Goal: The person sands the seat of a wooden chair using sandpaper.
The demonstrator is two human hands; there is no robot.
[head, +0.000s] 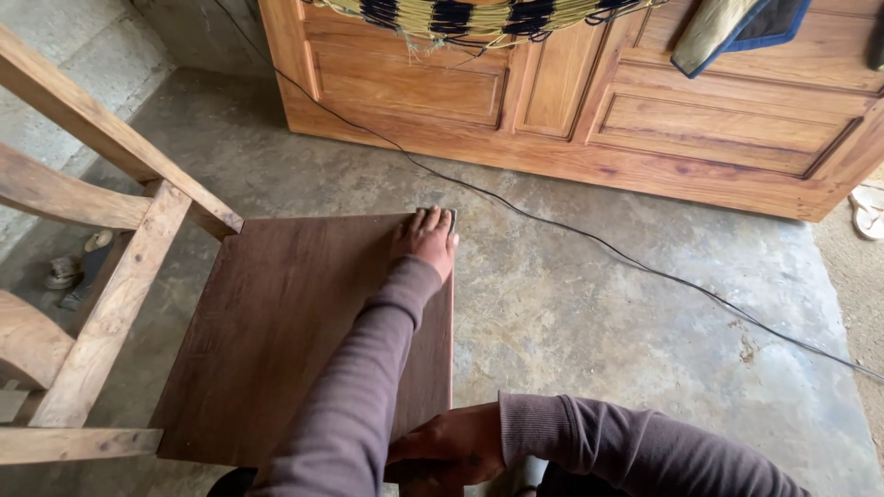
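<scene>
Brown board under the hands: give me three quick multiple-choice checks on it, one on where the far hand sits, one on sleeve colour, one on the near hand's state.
1. Where does the left hand rest on the brown board?
A. at the far right corner
B. at the near left corner
C. off the board, on the floor

2. What colour are the sleeves?
A. bright yellow
B. dull purple
C. white

3. What is the right hand doing?
A. hanging free in the air
B. lying flat on the concrete floor
C. gripping the board's near edge

Answers: 1 A, the fingers lie flat by the far right corner. 2 B, both arms wear dull purple. 3 C, the fingers curl over the near edge.
</scene>
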